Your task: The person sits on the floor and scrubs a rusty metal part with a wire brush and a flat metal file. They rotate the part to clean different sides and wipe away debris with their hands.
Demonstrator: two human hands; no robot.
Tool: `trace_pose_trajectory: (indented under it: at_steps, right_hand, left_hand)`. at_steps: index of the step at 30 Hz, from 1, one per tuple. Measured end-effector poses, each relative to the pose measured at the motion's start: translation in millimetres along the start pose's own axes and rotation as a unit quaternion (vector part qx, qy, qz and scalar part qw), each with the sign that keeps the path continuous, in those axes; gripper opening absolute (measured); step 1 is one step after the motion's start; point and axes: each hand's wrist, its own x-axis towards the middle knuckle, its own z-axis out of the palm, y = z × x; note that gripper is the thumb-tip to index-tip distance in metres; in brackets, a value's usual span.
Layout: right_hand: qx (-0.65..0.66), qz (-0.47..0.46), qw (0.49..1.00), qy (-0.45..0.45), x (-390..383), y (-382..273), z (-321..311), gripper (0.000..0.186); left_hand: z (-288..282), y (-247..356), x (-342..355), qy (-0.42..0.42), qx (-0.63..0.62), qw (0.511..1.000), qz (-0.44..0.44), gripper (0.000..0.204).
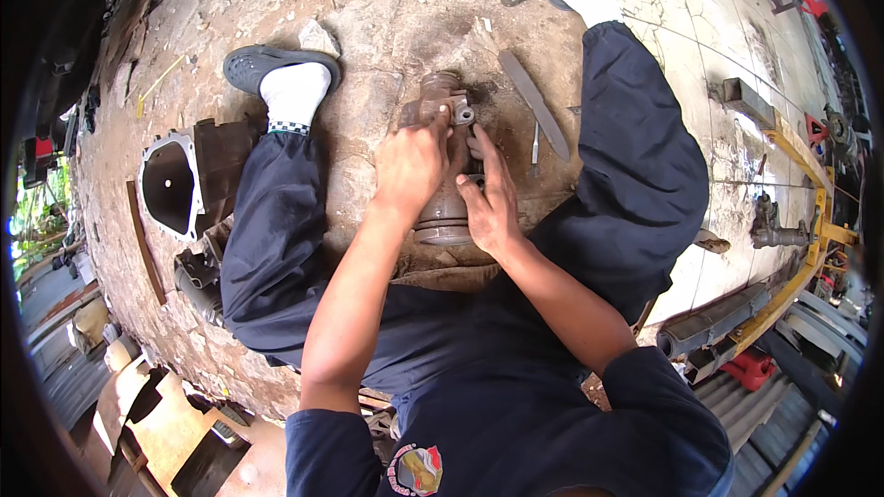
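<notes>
Left hand [412,163], fingers bent, grip indeterminable, and right hand [493,201], loosely open, met the brown cylindrical metal casting [442,209] on the rough concrete floor [382,23], left of its pale-tiled edge, with work judged under way, completed and outstanding portions unverifiable.

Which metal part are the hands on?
The long brown part between the legs: the left hand and right hand are both on it. The big hollow part, farther left, has no hand on it.
</notes>
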Motion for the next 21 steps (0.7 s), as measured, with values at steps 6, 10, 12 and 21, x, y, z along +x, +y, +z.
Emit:
trace_pose_trajectory:
  at_steps: [6, 10, 12, 21]
  right_hand:
    - [-0.018, 0.005, 1.000, -0.014, -2, 2, 3, 0.073]
    - [-0.002, 0.005, 1.000, 0.006, -2, 5, 2, 0.074]
    - [-0.007, 0.005, 1.000, 0.005, -2, 0, 5, 0.073]
    - [-0.027, 0.017, 0.999, -0.008, -1, 6, 1, 0.072]
  left_hand:
    - [23, -10, 27, -0.049, 0.060, 0.996, -0.041, 0.033]
    - [-2, 3, -1, -0.061, 0.019, 0.998, -0.027, 0.033]
    - [2, -1, 8, -0.052, 0.004, 0.998, -0.031, 0.033]
    - [-8, 2, 0, -0.065, 0.006, 0.997, -0.042, 0.032]
